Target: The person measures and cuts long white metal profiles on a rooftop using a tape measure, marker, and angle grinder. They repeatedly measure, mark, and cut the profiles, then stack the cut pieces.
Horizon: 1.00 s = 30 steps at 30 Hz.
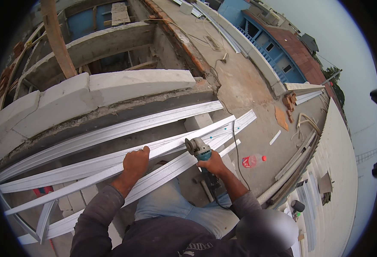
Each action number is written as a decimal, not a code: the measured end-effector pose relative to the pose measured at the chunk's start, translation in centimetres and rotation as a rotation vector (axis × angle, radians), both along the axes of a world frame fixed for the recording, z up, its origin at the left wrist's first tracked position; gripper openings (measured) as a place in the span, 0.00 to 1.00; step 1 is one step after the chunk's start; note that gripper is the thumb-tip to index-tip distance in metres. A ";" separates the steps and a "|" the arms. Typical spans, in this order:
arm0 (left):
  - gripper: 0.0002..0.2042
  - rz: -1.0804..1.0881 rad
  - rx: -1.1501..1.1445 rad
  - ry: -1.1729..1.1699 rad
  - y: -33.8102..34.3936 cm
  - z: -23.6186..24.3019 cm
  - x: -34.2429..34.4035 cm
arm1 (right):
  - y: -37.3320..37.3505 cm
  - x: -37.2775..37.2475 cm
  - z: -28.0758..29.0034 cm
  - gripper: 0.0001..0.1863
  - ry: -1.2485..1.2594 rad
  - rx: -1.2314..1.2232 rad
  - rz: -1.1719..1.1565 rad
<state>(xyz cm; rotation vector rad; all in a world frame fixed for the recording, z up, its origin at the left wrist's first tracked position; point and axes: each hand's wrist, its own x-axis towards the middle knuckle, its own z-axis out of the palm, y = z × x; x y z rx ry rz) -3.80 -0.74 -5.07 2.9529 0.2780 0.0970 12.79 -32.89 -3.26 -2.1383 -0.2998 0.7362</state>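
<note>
My left hand [136, 162] is closed round a long silver metal profile [171, 147], with the thumb along its upper edge. In my right hand [214, 164] is an angle grinder [202, 150] with a teal and black body. Its disc and guard sit close to the held profile, right of my left hand; I cannot tell whether the disc touches the metal. More silver profiles lie alongside, one between the held piece and the block wall [133, 83], another wide one [175, 169] nearer my legs. Small blue marks show near the right ends of the profiles.
A dark power cord [238, 156] trails from the grinder across the concrete floor. A clear bottle with a red label [253, 161] lies to the right. Beyond it are an orange board piece [281, 118], broken bricks [289, 103], pipes [295, 160] and a corrugated sheet edge [338, 150]. A wooden post [58, 38] stands far left.
</note>
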 end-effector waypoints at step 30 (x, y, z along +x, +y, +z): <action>0.03 -0.003 0.054 0.002 0.2 -0.2 0.3 | 0.6 1.0 0.2 0.26 0.012 -0.029 0.012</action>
